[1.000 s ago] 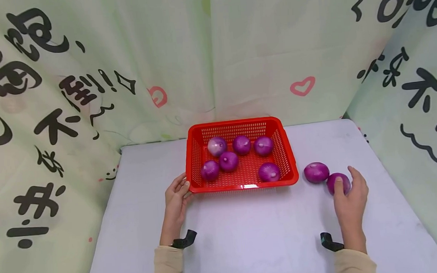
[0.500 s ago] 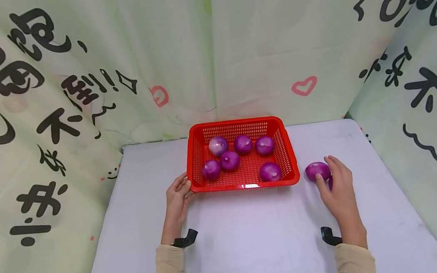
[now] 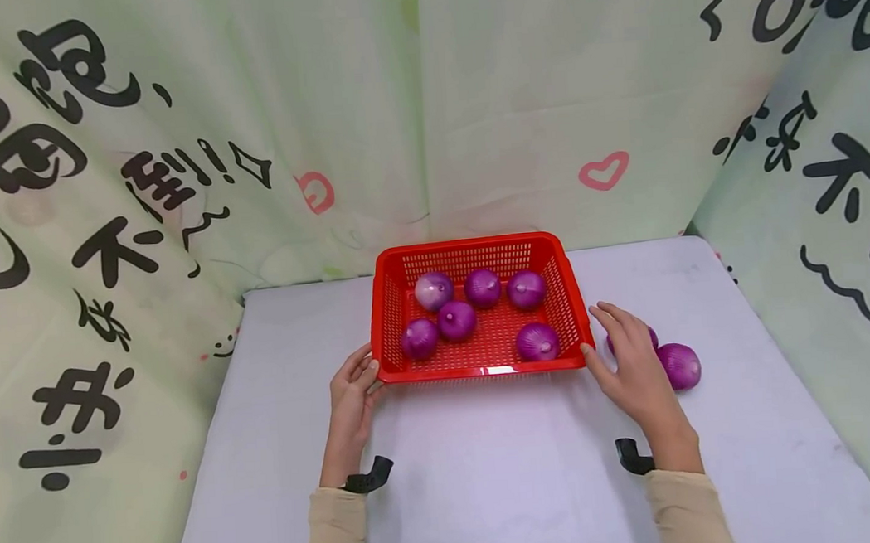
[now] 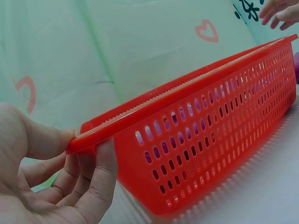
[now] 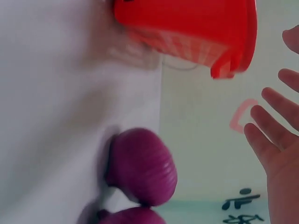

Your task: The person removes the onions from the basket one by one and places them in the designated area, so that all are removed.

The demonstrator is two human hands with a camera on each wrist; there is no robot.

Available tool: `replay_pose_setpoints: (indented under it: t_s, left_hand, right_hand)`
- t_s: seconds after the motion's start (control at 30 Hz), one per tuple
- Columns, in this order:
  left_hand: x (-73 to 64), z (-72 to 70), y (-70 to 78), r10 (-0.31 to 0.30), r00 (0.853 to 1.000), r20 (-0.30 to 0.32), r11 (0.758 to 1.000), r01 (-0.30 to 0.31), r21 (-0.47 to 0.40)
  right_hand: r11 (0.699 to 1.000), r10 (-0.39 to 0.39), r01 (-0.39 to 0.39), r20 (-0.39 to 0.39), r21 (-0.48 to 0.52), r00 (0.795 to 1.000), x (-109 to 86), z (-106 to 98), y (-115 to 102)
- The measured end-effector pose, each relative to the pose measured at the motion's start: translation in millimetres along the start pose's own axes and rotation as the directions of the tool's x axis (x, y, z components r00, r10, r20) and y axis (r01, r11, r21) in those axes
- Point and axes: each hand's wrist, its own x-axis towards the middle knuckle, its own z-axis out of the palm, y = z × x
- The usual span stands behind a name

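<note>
A red plastic basket (image 3: 496,367) holds several purple onions (image 3: 456,320). My left hand (image 3: 351,401) grips its front left corner; in the left wrist view the thumb lies on top of the rim (image 4: 140,109) and the fingers curl underneath. Close to the basket's right side hovers my right hand (image 3: 632,376), fingers spread and holding nothing. The right wrist view shows it apart from the basket (image 5: 187,28). Two more onions lie on the table to the right: one (image 3: 680,366) in plain sight, the other (image 5: 142,165) partly hidden behind the right hand in the head view.
The white table (image 3: 455,470) extends around the basket. A pale green curtain (image 3: 499,93) with dark characters and pink drawings hangs behind the table and along both sides. Each wrist wears a black camera mount (image 3: 368,475).
My right hand has moved left from the far onion, over the nearer one, to the basket's right edge. Both loose onions stay on the table. My left hand keeps its grip.
</note>
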Motion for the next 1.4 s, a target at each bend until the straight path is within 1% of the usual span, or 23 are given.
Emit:
replay_pose_setpoints:
  t_s: [0.17,0.23,0.3,0.37,0.47,0.53,0.63,0.77,1.07,1.2,1.27,1.4]
  left_hand:
    - [1.0,1.7,1.0,0.011,1.000,0.010,1.000,-0.011,-0.009]
    - [1.8,1.6,0.6,0.015,1.000,0.013,1.000,-0.015,-0.013]
    - [2.0,1.3,0.1,0.019,1.000,0.014,1.000,-0.019,-0.010]
    - [2.4,0.6,-0.9,0.020,1.000,0.015,1.000,-0.020,-0.005]
    - [2.1,0.1,-1.6,0.013,1.000,0.015,1.000,-0.013,-0.004]
    - [1.7,0.2,-1.4,0.008,1.000,0.014,1.000,-0.008,-0.004]
    - [0.8,0.6,-1.3,0.006,1.000,0.012,1.000,-0.006,-0.008]
    - [0.7,0.2,-1.5,0.010,1.000,0.019,1.000,-0.010,-0.010]
    - [2.2,0.8,0.4,0.008,1.000,0.028,1.000,-0.007,-0.012]
    - [1.8,0.1,-0.2,0.008,1.000,0.019,1.000,-0.008,-0.016]
    - [1.8,-0.1,-0.7,0.013,1.000,0.015,1.000,-0.013,-0.013]
    - [1.6,0.1,-1.2,0.020,1.000,0.010,1.000,-0.020,-0.011]
  right_hand:
    - [0.999,-0.036,0.036,0.047,-0.005,0.998,12.3,7.4,-8.8]
    - [0.999,-0.041,0.041,0.089,-0.004,0.995,18.1,10.0,-10.7]
    - [0.999,-0.038,0.040,0.147,-0.011,0.988,24.1,11.8,-11.4]
    - [0.999,-0.033,0.036,0.216,-0.011,0.976,30.8,12.0,-12.5]
    - [0.999,-0.025,0.032,0.316,-0.016,0.948,41.7,9.6,-14.7]
    - [0.999,-0.024,0.033,0.367,-0.019,0.930,48.3,8.4,-15.9]
    - [0.997,-0.050,0.072,0.420,-0.037,0.906,56.4,9.0,-16.6]
    - [0.992,-0.077,0.117,0.469,-0.056,0.880,64.1,12.4,-19.1]
    - [0.995,-0.024,0.075,0.572,-0.066,0.820,72.8,21.0,-27.5]
    - [0.994,-0.013,0.078,0.598,-0.083,0.802,75.9,25.1,-29.1]
    - [0.992,-0.020,0.093,0.609,-0.088,0.793,77.4,26.9,-29.8]
    - [0.992,-0.017,0.093,0.625,-0.089,0.780,79.8,29.2,-30.2]
